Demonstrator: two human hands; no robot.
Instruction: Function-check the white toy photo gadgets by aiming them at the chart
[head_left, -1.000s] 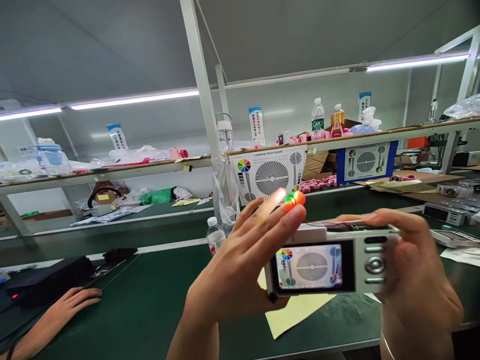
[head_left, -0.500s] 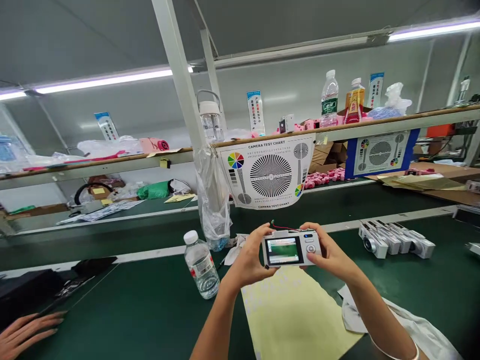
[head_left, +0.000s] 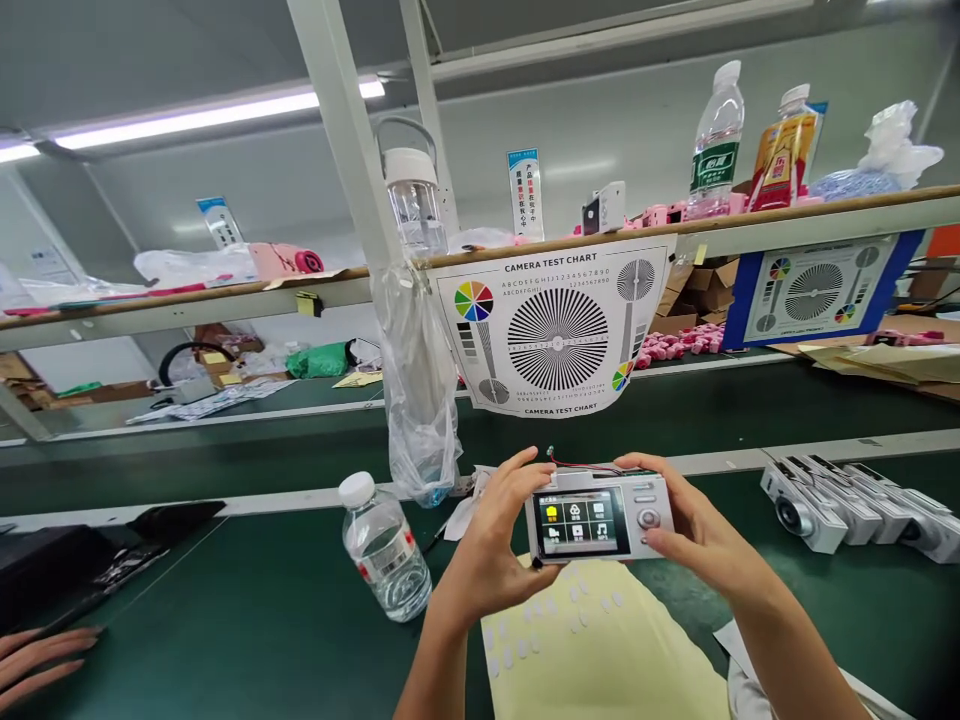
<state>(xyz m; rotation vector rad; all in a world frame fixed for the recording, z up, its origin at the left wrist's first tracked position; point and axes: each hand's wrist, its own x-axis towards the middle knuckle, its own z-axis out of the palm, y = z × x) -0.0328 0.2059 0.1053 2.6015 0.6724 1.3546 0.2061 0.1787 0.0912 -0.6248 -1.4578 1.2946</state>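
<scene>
Between both hands I hold a silver digital camera (head_left: 639, 515), its back towards me. The lit screen shows a menu of several icons. My left hand (head_left: 495, 540) grips the left end, fingers along the top edge and thumb underneath. My right hand (head_left: 701, 525) wraps the right end, its thumb by the round button pad. A thin red wire with a small green part sticks up from the camera's top. Below lies a yellow sheet (head_left: 600, 650) dotted with small pale pieces. A camera test chart (head_left: 559, 335) hangs straight beyond the camera.
A water bottle (head_left: 386, 550) stands left of my hands. Several silver cameras (head_left: 814, 510) lie in a row at right, and a white cloth (head_left: 750, 685) lies near my right forearm. Another person's hand (head_left: 45, 660) rests at far left. A shelf (head_left: 765, 225) crosses above the bench.
The camera's screen has switched from a green-and-white picture to an icon menu. My view has moved closer to the chart and shelf. Both hands keep their hold.
</scene>
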